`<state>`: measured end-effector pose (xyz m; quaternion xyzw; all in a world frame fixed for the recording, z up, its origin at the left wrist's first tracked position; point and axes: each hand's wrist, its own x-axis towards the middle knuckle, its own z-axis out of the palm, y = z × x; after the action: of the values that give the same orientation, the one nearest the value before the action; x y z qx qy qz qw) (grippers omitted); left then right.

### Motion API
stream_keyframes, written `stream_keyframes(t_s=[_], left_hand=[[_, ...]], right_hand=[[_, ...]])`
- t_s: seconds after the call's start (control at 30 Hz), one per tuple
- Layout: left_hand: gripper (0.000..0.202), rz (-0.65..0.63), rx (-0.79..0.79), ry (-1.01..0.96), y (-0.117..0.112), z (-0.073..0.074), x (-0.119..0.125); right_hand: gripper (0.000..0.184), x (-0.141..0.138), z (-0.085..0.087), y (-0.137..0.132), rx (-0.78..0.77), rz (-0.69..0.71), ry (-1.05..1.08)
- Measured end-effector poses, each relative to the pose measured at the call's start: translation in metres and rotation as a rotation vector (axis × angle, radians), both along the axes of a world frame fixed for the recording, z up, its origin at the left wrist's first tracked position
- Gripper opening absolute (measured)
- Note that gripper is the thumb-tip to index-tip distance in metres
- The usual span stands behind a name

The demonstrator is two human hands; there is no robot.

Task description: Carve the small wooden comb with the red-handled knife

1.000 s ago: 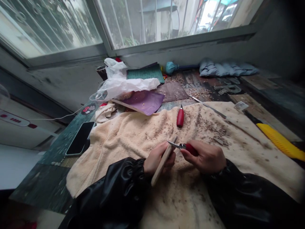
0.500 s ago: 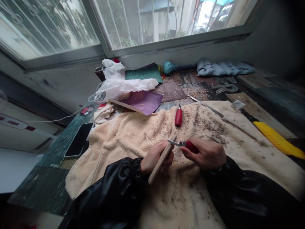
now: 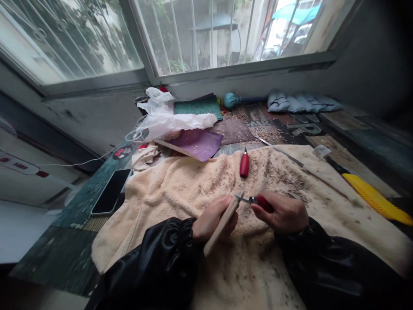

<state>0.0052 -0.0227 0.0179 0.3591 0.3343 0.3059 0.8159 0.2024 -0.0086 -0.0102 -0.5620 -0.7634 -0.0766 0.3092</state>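
Note:
My left hand [image 3: 211,219] is closed round a flat pale wooden stick [image 3: 222,224] that slants up to the right. My right hand [image 3: 284,212] grips a red-handled carving knife [image 3: 256,200], its short blade touching the stick's upper tip. Both hands hover over a cream fleece cloth [image 3: 180,193] strewn with wood shavings. A second red-handled knife [image 3: 244,164] lies on the cloth just beyond my hands. Black glossy sleeves cover both forearms.
A black phone [image 3: 111,197] lies at the cloth's left edge. Behind are a purple sheet [image 3: 198,143], a white plastic bag [image 3: 171,120], a green mat [image 3: 196,105], a blue-grey cloth bundle [image 3: 300,103]. A yellow tool [image 3: 374,198] lies at right. A window runs along the back.
The knife blade has slid from across the stick out to its tip. The view has tilted up slightly, so everything sits a little lower in the picture.

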Motion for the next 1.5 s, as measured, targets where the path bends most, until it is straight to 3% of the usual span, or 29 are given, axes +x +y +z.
stream_keyframes(t_s=[0.07,0.17,0.3,0.5,0.67,0.9,1.17,1.23,1.37,1.5], left_hand=[[0.026,-0.046,0.016,-0.017,-0.002,-0.002,-0.001],[0.028,-0.009,0.034,-0.026,0.000,-0.008,-0.001],[0.026,0.030,-0.007,-0.069,0.011,-0.016,-0.004],[0.020,0.005,-0.154,-0.276,0.023,-0.020,-0.013],[0.019,0.038,-0.214,-0.450,0.026,-0.023,-0.014],[0.018,0.085,-0.197,-0.487,0.030,-0.026,-0.012],[0.024,0.132,-0.190,-0.449,0.028,-0.028,-0.010],[0.024,0.157,-0.194,-0.430,0.028,-0.028,-0.008],[0.027,0.217,-0.222,-0.394,0.028,-0.028,-0.006],[0.032,0.273,-0.266,-0.343,0.028,-0.029,-0.005]], right_hand=[[0.055,0.011,0.002,0.008,-0.056,-0.226,0.033],[0.057,0.019,0.005,0.014,-0.026,-0.327,0.115],[0.054,0.009,0.004,0.010,-0.187,-0.103,0.254],[0.037,-0.008,0.014,0.007,-0.343,0.020,0.458],[0.025,-0.029,0.024,0.003,-0.564,0.256,0.674],[0.028,-0.045,-0.004,0.009,-0.677,0.364,0.893],[0.026,-0.037,-0.019,0.007,-0.615,0.307,0.898],[0.024,-0.036,-0.016,0.005,-0.543,0.302,0.783],[0.020,-0.037,-0.006,-0.002,-0.314,0.364,0.328],[0.020,-0.040,0.001,-0.010,-0.284,0.463,0.189]])
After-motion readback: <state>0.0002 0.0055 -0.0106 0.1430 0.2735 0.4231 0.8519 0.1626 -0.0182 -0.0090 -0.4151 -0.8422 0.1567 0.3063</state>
